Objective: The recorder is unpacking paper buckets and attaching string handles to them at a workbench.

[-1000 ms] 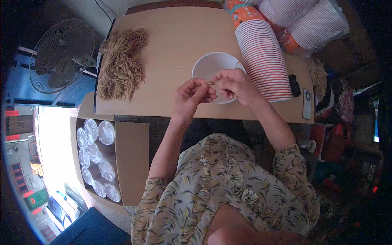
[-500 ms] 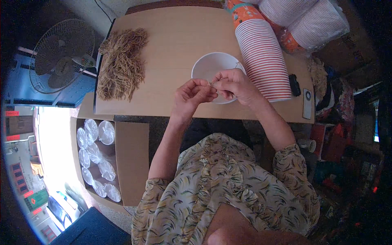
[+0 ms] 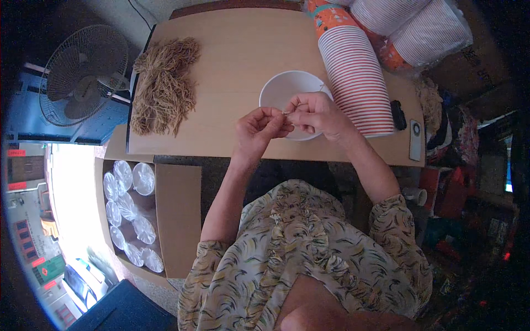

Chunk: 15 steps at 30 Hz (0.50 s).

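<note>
Hands unmoved over white bowl (image 3: 287, 91), left hand (image 3: 258, 128) and right hand (image 3: 316, 113) fingers still pinching thin strand (image 3: 288, 111)

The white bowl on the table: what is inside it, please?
The visible part of the white bowl looks empty and plain white. The right hand and left hand, pinching a thin tan strand above it, cover its near side, so anything lying there cannot be seen.

The person wears a loose cream short-sleeved shirt printed with olive and dark leaf-like strokes. Its sleeves end above the elbows, leaving both forearms bare. No rings or watch show
</note>
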Each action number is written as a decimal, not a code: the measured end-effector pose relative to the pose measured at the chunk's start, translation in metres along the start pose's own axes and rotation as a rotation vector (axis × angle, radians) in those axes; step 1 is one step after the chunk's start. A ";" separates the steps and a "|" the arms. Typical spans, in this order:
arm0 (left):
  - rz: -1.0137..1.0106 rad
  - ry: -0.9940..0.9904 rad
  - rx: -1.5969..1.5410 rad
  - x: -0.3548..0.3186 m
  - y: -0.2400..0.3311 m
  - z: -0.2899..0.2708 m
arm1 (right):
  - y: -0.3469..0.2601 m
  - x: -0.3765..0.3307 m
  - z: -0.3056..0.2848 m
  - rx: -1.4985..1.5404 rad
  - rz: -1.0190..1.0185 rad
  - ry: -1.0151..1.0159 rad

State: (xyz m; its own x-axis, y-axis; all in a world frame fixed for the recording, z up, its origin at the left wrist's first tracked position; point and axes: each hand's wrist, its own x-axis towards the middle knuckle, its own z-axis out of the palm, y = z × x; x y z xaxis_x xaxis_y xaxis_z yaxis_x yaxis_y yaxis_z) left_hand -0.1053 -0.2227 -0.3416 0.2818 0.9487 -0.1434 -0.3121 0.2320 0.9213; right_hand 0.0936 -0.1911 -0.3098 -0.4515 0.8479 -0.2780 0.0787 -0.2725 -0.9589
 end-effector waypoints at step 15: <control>0.098 0.029 0.069 0.000 -0.006 0.006 | 0.004 0.003 0.002 -0.081 -0.040 0.028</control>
State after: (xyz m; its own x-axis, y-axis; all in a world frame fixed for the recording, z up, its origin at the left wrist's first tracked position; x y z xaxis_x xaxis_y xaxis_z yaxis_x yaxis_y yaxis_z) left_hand -0.0981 -0.2252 -0.3454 0.2267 0.9721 -0.0606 -0.2733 0.1233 0.9540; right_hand 0.0911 -0.1904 -0.3147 -0.4304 0.8703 -0.2397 0.1331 -0.2014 -0.9704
